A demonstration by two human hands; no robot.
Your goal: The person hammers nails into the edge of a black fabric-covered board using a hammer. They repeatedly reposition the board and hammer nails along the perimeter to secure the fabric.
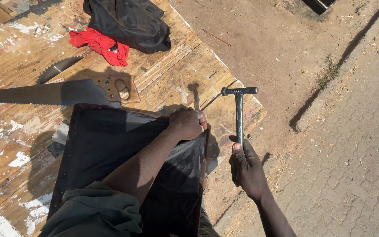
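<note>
On the paint-splashed wooden worktop, the left hand is clenched on the far right corner of a black fabric-covered panel. Right of that panel, the right hand grips a dark metal hammer, raised upright.

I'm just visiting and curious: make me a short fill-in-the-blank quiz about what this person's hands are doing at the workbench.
1. The right hand grips a ____ by its handle, head raised.
2. The left hand presses down on a sheet of ____ fabric.
3. Behind the fabric, on the wooden bench, lies a hand ____ with a wooden handle.
4. Beside the black garment at the far edge lies a ____ cloth.

Missing words: hammer; black; saw; red
</note>
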